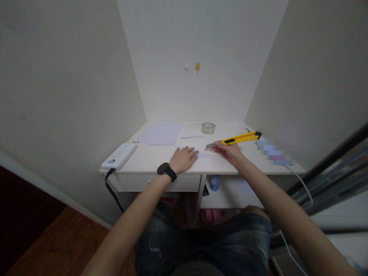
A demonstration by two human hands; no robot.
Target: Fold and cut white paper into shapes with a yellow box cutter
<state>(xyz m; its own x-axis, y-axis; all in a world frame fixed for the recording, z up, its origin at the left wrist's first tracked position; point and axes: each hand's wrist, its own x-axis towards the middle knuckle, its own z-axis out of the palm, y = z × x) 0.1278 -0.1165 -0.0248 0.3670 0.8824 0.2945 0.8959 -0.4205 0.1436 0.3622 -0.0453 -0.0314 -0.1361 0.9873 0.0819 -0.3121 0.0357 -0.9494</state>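
A yellow box cutter (241,138) with its grey blade out is gripped in my right hand (228,150), low over the white desk. The blade points left, toward a small piece of pale paper (203,155); I cannot tell whether it touches it. My left hand (184,158), with a dark watch on the wrist, lies flat with fingers stretched at the left end of that paper. Behind the hands, a narrow folded-looking paper strip (192,137) rests on the desk, with a roll of clear tape (208,128) to its right.
Several pale paper sheets (163,132) lie at the back left of the desk (161,159). A white device (119,156) with a black cable sits at the left edge. On the right lies a blurred-out phone-like object (274,152) with a white cable. A bottle (214,183) stands on the shelf below.
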